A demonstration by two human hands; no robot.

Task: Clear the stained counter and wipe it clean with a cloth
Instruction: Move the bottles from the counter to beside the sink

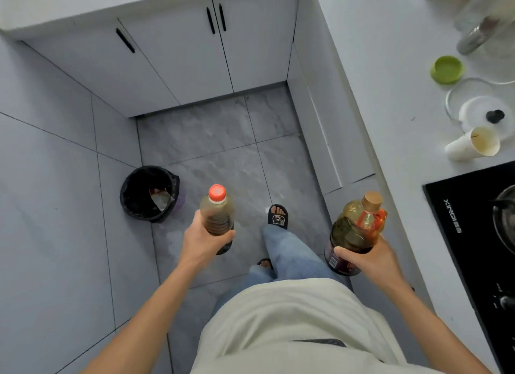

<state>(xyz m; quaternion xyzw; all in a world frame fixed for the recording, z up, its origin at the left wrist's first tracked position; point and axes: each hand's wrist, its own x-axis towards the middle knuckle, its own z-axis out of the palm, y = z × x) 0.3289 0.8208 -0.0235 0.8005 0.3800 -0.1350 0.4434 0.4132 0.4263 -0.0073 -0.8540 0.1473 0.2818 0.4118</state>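
Note:
My left hand (202, 241) grips a slim bottle of dark liquid with a red cap (217, 213), held upright over the floor. My right hand (367, 259) grips a larger bottle with a tan cap and an orange handle (355, 228), also over the floor beside the counter edge. The white counter (390, 89) runs along the right side. On it lie a stained paper cup on its side (473, 145), a green lid (446, 69), a white lid with a black knob (486, 115) and a tilted glass jar (485, 22).
A black-lined trash bin (150, 192) stands on the tiled floor at left, with some rubbish in it. A black cooktop (473, 228) with a pot is set into the counter at lower right. White cabinet doors (178, 52) close off the far end. My feet in sandals stand between.

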